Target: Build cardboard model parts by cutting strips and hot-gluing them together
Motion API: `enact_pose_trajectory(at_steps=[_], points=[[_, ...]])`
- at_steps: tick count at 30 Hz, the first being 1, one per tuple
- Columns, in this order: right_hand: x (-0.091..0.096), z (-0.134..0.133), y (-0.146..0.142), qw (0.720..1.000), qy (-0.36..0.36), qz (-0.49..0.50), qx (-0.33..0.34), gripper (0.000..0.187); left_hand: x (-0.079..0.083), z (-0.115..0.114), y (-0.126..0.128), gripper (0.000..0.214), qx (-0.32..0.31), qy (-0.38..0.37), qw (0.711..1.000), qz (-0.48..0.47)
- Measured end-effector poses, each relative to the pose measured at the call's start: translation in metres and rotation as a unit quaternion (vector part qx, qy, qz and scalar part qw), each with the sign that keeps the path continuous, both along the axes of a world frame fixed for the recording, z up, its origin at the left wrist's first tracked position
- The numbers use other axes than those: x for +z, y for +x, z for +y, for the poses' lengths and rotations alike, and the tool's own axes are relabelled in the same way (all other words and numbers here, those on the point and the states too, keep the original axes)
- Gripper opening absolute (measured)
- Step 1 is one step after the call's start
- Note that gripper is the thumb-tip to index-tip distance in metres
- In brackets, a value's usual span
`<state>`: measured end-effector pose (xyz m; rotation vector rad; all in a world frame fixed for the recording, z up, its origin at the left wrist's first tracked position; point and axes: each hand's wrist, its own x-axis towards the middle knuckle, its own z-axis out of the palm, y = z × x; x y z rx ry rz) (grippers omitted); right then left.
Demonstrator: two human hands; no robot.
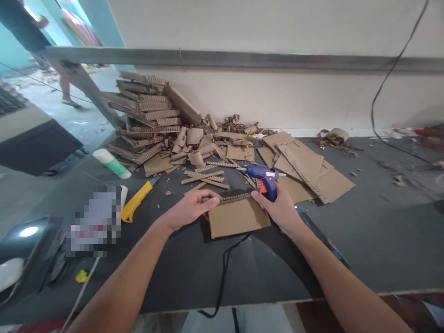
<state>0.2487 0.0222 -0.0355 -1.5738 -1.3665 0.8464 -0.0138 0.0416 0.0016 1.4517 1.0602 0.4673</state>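
In the head view my left hand (197, 206) pinches the upper left corner of a small rectangular cardboard piece (239, 219). A narrow corrugated strip (236, 198) runs along that piece's far edge. My right hand (282, 210) is closed around the handle of a blue hot glue gun (261, 174) with an orange trigger, its nozzle pointing left. The right thumb also rests on the piece's upper right corner. Just beyond the hands lie several loose cardboard strips (204, 178). Some fingers of both hands are hidden.
Stacked corrugated pieces (149, 115) and curled scraps (201, 143) stand behind. Flat sheets (305, 166) lie right. A yellow cutter (138, 201), a white-green tube (111, 163) and a pixelated object (95, 222) sit left. A black cord (224, 273) crosses the table's front edge. A person (26, 27) stands far left.
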Motion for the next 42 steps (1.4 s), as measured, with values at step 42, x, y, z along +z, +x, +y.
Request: enact_pose_trajectory(at_steps=[42], points=[[-0.002, -0.014, -0.005, 0.994, 0.072, 0.084, 0.011, 0.040, -0.024, 0.005, 0.016, 0.040, 0.272, -0.028, 0.895, -0.354]])
